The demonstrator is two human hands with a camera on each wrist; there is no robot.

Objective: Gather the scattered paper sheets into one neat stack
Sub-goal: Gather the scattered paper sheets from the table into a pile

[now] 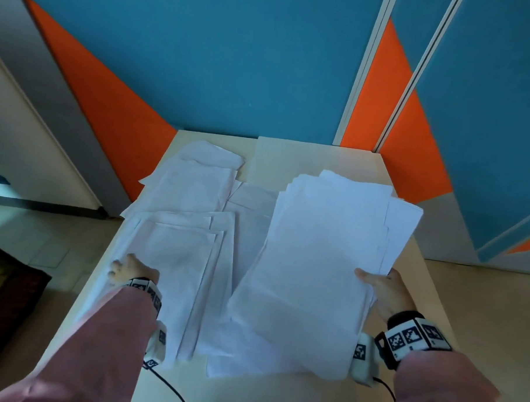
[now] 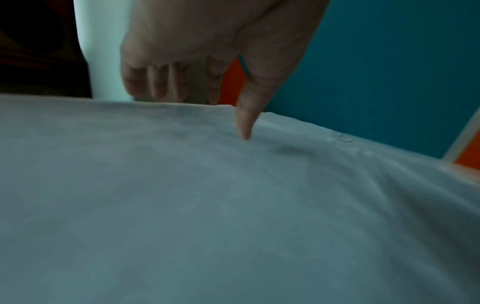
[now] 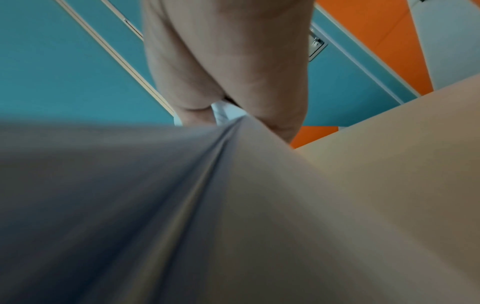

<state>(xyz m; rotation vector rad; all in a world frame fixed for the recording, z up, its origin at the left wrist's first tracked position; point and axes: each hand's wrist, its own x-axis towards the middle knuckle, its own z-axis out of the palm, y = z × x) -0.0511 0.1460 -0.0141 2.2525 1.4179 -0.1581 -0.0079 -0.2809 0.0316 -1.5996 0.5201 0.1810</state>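
1. A pale table (image 1: 293, 153) stands against a blue-and-orange wall (image 1: 233, 62)
2. At left, the left hand (image 1: 130, 271) has its thumb on the loose sheets (image 1: 183, 246) and its fingers curled over their edge, likely to draw them in
3. At right, the right hand (image 1: 384, 288) grasps the gathered stack (image 1: 322, 258) by its side edge, holding it raised above the sheets underneath
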